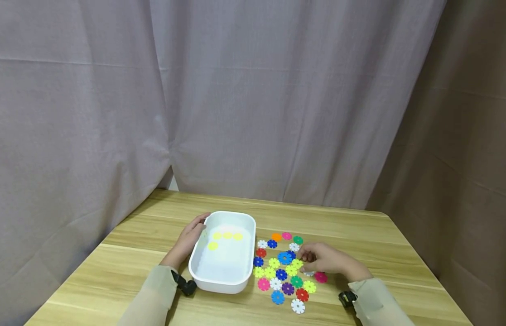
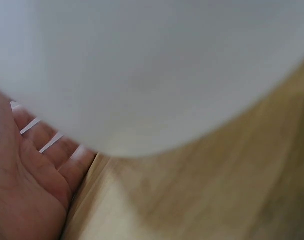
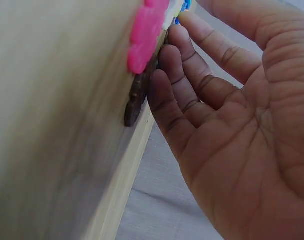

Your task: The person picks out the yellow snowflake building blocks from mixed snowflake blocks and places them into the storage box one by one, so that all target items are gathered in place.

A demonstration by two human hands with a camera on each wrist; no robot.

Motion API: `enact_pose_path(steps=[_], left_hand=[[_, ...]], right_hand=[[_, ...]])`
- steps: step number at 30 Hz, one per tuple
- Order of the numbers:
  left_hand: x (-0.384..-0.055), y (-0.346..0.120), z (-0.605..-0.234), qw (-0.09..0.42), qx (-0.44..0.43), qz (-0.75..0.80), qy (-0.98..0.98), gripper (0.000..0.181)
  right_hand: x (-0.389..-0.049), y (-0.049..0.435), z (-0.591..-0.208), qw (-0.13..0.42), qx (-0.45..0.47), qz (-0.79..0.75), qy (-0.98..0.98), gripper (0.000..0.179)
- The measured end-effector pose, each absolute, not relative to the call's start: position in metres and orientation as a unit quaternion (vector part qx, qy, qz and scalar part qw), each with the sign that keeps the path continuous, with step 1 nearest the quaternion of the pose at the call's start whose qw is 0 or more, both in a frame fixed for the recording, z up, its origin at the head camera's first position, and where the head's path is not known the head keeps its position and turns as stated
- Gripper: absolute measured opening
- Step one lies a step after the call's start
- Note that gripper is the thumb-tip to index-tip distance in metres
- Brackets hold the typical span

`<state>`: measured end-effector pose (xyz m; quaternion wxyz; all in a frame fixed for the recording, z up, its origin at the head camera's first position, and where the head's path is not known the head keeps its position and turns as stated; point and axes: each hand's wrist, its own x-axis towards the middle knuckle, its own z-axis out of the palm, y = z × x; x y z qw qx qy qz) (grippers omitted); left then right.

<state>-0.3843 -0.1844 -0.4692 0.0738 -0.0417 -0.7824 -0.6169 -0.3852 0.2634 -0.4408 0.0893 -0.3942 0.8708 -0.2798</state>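
Holding the left wall of one white plastic tray point(image 1: 220, 267) near its far-left corner: your left hand point(image 1: 188, 237), fingers along the outside, thumb apparently over the rim, presumably to keep it from sliding. Tray: deep, round-cornered, set lengthwise on the wooden table point(image 1: 342, 222), well short of the far edge; likely placed close beside the loose discs so that the reach between stays short. Your right hand point(image 1: 324, 259): low over the spread's right side, fingers loosely bent, thumb and forefinger slightly apart about a yellow-green disc point(image 1: 296, 263); whether they pinch it, you cannot tell from these views. Contents of tray: four yellow discs point(image 1: 228, 235), flat on the floor toward the far edge, three in a row, one nearer the left wall. Spread, between the tray's right wall and your right hand: at least six yellow-green pieces, mixed with others, among them an orange disc point(image 1: 276, 237) toward the table's far edge, a large blue disc point(image 1: 284, 258) mid-group, a pink disc point(image 1: 320, 277) toward the right edge and a white disc point(image 1: 298, 306) nearest you. Appearance of the yellow pieces: thin, round, notched like petals, bright on the wood, paler against the white.
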Motion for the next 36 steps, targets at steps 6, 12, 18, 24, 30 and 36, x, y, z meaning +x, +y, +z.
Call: enact_pose_path(steps=[6,12,18,24,30,36], left_hand=[[-0.3841,-0.1841,-0.4690,0.074,-0.042,-0.617,-0.783,0.046],[-0.3851,-0.1845,-0.4696,0.070,-0.041,-0.618,-0.782,0.046],[-0.3849,-0.1839,-0.4687,0.068,-0.037,-0.621,-0.780,0.046],[-0.3853,-0.1848,-0.4698,0.063,-0.037,-0.620,-0.781,0.047],[-0.3858,-0.1858,-0.4712,0.059,-0.042,-0.622,-0.780,0.046],[-0.3861,-0.1860,-0.4713,0.065,-0.044,-0.620,-0.780,0.046]], right_hand=[[-0.3835,0.2617,-0.4403,0.085,-0.390,-0.274,0.875,0.023],[-0.3822,0.2599,-0.4403,0.080,-0.385,-0.271,0.879,0.021],[-0.3807,0.2589,-0.4402,0.074,-0.387,-0.270,0.878,0.019],[-0.3807,0.2581,-0.4408,0.081,-0.383,-0.275,0.878,0.019],[-0.3794,0.2577,-0.4404,0.083,-0.382,-0.277,0.878,0.021],[-0.3803,0.2549,-0.4417,0.077,-0.381,-0.266,0.882,0.021]])
